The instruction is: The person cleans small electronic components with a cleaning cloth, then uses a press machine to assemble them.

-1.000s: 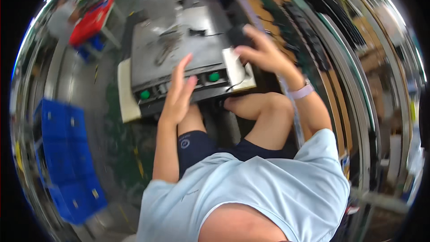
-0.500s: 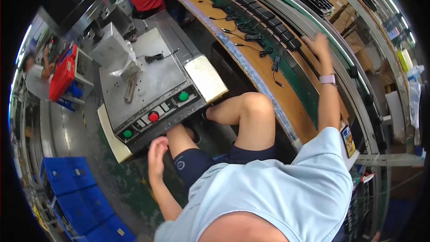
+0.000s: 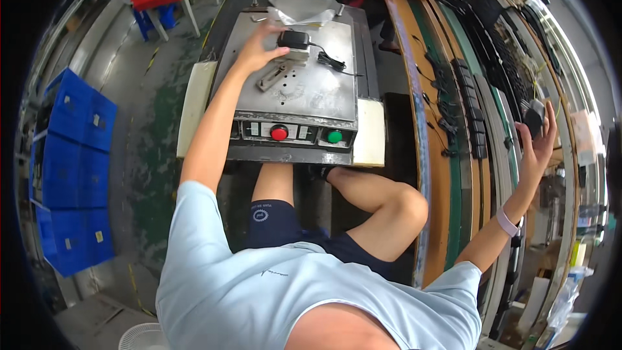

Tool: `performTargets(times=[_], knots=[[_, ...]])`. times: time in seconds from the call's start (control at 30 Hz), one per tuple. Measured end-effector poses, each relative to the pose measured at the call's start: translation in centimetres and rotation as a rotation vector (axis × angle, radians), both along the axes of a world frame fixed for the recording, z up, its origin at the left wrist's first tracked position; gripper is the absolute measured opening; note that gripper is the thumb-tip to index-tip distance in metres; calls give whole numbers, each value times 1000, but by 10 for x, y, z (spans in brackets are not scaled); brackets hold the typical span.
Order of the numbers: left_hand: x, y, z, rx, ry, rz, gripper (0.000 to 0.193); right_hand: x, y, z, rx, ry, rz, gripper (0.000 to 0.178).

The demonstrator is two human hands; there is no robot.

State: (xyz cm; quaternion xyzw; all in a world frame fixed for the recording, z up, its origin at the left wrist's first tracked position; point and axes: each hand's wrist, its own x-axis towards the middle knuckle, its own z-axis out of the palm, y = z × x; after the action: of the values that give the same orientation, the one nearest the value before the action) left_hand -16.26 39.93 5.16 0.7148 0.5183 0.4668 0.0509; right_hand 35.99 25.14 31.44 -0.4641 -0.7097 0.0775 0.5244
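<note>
Upper centre-left: left hand (image 3: pixel 254 50), thumb and fingers apart around left end of black adapter (image 3: pixel 295 39) on metal block (image 3: pixel 298 56); pressure can't be told. Casing likely light, stiff, smooth; grip by sides, sparing limp cord (image 3: pixel 331 61) to its right. Right of frame: right hand (image 3: pixel 539 146), fingers clamped on grey-black block (image 3: pixel 534 118), probably similarly light
</note>
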Motion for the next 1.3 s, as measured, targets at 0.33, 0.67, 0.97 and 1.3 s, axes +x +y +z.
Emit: performTargets(times=[0.33,0.67,0.97,1.3], knots=[[-24,-44,24,-338,-1084,-706,79,-203,160,-169,-462,-11,410,50],[36,-266,-39,-390,-1532,82,46,-311,200,-207,29,-797,666,63],[12,-246,-76,-351,-564,273,38,-210,53,-229,-95,-1209,409,116],[136,-208,90,-351,-758,-563,63,-164,3,-128,-680,62,774,29]])
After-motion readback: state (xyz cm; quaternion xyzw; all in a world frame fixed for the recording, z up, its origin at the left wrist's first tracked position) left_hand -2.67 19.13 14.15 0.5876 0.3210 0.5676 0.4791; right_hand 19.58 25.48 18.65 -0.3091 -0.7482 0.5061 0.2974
